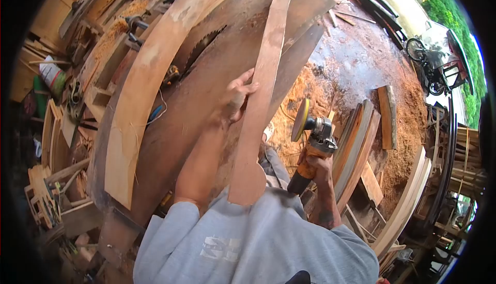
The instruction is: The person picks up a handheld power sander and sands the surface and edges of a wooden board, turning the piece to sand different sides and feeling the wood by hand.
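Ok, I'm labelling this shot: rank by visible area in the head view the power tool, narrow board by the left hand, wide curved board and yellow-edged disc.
Wide curved board
Narrow board
Power tool
Yellow-edged disc
Both boards look similarly long; the curved one is broader.

long board point(262, 93) over workbench point(181, 129), curved plank point(151, 72) at left, grinder point(321, 140) at right

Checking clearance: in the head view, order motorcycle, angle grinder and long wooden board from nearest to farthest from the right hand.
1. Angle grinder, gripped in the right hand.
2. Long wooden board, to its left, at the left hand.
3. Motorcycle, far at upper right.
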`<state>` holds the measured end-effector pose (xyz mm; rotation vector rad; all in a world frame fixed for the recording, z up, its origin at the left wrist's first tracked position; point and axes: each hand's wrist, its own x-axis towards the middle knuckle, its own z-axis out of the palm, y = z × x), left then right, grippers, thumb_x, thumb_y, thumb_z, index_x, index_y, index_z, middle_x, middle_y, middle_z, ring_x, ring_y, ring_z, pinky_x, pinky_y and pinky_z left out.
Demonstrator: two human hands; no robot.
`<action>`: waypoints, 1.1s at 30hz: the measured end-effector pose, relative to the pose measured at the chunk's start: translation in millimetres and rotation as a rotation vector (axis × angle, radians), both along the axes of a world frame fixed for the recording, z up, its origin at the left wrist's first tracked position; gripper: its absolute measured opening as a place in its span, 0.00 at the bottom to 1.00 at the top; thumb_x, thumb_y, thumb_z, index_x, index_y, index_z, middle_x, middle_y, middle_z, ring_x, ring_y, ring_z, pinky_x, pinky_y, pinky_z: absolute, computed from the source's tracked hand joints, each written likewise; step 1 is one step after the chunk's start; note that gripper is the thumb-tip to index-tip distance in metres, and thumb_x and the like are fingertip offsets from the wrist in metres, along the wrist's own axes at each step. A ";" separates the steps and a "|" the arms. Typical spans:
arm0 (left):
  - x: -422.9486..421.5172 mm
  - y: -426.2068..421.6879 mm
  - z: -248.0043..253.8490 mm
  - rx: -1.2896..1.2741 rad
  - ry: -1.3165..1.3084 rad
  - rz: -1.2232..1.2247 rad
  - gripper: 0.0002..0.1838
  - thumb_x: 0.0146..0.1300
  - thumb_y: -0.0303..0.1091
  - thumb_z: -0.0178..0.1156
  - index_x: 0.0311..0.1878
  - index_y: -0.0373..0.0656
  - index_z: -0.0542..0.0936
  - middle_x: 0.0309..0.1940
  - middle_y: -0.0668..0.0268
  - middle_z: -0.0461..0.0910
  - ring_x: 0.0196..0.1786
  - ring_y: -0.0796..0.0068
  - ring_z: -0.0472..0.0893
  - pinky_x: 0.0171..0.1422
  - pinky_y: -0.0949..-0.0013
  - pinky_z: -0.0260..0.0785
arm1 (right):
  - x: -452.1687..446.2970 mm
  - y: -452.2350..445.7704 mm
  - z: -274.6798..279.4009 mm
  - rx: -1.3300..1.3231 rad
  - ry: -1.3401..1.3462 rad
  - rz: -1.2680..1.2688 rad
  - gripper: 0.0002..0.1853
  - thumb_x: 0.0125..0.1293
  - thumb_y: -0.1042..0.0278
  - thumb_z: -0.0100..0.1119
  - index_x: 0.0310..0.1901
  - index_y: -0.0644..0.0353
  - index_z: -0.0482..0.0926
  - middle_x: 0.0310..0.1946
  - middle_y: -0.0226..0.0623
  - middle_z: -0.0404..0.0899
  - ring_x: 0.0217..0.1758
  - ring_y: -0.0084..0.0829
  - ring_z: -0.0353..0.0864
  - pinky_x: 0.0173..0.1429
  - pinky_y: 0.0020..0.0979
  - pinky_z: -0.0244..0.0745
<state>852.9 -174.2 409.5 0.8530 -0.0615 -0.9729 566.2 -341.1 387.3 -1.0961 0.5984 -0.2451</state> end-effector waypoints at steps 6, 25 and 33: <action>4.0 -12.2 -20.5 0.359 -0.384 0.111 0.35 0.74 0.30 0.59 0.78 0.25 0.59 0.52 0.64 0.84 0.48 0.81 0.82 0.52 0.78 0.74 | 5.5 21.4 7.5 -0.091 0.115 0.084 0.30 0.44 0.68 0.64 0.53 0.68 0.74 0.32 0.42 0.79 0.30 0.36 0.82 0.35 0.35 0.81; -4.6 -31.2 -15.7 0.411 -0.527 0.319 0.28 0.71 0.29 0.59 0.70 0.21 0.71 0.23 0.76 0.75 0.21 0.90 0.66 0.23 0.77 0.56 | -1.2 39.0 31.6 -0.155 0.077 0.189 0.16 0.48 0.78 0.73 0.42 0.64 0.83 0.34 0.35 0.86 0.35 0.29 0.86 0.43 0.34 0.83; -13.6 -22.8 -17.6 0.354 -0.496 0.305 0.28 0.72 0.28 0.59 0.70 0.20 0.70 0.25 0.74 0.76 0.23 0.91 0.67 0.24 0.78 0.57 | 3.4 34.4 28.6 -0.223 0.158 0.183 0.18 0.47 0.75 0.75 0.42 0.61 0.83 0.34 0.31 0.86 0.36 0.26 0.85 0.44 0.33 0.82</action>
